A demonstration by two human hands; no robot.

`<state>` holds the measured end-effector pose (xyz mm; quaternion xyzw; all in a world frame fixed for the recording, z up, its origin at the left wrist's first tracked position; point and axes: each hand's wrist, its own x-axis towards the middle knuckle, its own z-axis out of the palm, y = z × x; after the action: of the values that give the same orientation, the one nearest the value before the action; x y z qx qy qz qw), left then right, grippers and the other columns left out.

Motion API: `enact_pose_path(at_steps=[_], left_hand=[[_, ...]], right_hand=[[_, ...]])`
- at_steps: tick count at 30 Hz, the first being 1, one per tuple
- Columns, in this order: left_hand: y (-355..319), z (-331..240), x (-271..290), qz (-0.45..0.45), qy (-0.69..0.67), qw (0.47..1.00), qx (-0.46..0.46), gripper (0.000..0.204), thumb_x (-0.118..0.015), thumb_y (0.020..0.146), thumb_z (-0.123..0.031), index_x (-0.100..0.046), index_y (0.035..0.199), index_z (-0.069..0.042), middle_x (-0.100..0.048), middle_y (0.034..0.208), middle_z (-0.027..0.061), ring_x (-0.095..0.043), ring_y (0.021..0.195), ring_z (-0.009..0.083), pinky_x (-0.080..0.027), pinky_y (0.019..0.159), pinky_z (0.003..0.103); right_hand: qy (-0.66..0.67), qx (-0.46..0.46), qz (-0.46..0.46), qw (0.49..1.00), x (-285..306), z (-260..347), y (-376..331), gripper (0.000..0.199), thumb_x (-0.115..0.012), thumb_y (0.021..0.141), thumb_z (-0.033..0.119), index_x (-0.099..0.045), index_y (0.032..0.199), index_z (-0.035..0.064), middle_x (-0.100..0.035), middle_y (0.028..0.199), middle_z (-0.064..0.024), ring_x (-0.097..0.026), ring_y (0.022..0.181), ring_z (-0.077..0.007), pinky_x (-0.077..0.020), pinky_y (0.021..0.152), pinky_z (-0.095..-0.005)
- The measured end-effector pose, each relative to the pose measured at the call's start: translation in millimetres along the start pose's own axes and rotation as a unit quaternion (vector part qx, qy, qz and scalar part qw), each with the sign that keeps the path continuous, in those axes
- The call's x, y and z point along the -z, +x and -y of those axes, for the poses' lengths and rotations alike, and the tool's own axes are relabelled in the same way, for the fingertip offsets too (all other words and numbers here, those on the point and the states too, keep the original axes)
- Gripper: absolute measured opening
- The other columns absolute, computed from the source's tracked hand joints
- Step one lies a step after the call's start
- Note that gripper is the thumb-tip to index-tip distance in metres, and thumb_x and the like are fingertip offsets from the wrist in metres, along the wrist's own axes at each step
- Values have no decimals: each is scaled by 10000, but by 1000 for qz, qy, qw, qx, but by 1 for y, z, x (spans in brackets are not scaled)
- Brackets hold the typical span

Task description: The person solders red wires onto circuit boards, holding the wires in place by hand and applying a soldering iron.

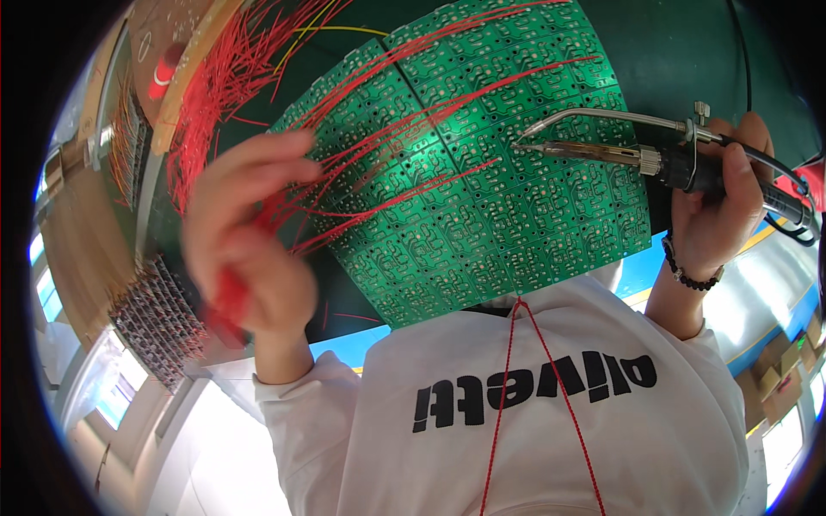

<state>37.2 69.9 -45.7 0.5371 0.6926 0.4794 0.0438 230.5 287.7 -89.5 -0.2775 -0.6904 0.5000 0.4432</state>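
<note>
A large green circuit board panel (551,202), divided into many small repeated boards, lies in front of me. My right hand (723,202) grips a soldering iron (688,168) with a bent metal tube clamped alongside; tip and tube end meet over the middle of the panel. Several thin red wires (430,186) run across the panel in rows, their right ends at the board. At the panel's left edge my left hand (249,232), smeared by motion, is closed round a bundle of red wires (231,301); its exact finger positions are unclear.
Loose red wires (219,95) lie heaped at the far left, with a yellow wire (340,31) near the panel. Stacked small boards (159,322) stand at left, below a red cylindrical thing (163,73). A black cable (747,60) crosses the green mat (680,52); cardboard boxes (779,378) are at right.
</note>
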Motion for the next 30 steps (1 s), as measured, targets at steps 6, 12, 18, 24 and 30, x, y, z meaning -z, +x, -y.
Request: enact_pose_path(at_steps=[6, 12, 18, 24, 30], left_hand=[[21, -36, 32, -127, -369, 912, 130, 182, -385, 893, -222, -440, 952, -58, -367, 708, 55, -277, 496, 110, -236, 443, 225], [22, -46, -3, -36, -181, 969, 167, 208, -439, 857, -268, -368, 915, -82, -418, 736, 101, -334, 499, 116, -277, 446, 252], [27, -38, 12, -10, -323, 943, 80, 181, -438, 862, -266, -384, 862, -94, -301, 604, 19, -270, 502, 111, -226, 474, 255], [27, -29, 32, -187, -391, 896, 96, 216, -390, 900, -276, -481, 803, -105, -258, 572, -33, -208, 489, 91, -201, 475, 255], [7, 6, 8, -100, -382, 911, 121, 208, -362, 914, -306, -481, 962, -142, -294, 591, -15, -232, 497, 97, -212, 470, 248]], right_hand=[[30, -51, -134, 989, 10, 10, 14, 213, -434, 789, 162, -487, 732, -37, -460, 655, -77, -275, 400, -64, -237, 380, -181], [87, -97, -57, 990, 28, 8, 18, 176, -427, 806, 156, -476, 815, -12, -502, 647, -68, -262, 384, -61, -229, 380, -171], [15, -23, -94, 995, 15, -6, 11, 107, -416, 817, 123, -395, 759, 36, -482, 605, -53, -252, 391, -45, -212, 379, -179], [99, 6, 22, 995, 44, -19, 12, 194, -466, 795, -5, -509, 975, -64, -538, 876, -137, -457, 529, -106, -395, 450, -185], [163, -55, 26, 985, 41, -26, 16, 208, -428, 844, 88, -531, 890, -87, -545, 870, -122, -440, 487, -95, -425, 475, -197]])
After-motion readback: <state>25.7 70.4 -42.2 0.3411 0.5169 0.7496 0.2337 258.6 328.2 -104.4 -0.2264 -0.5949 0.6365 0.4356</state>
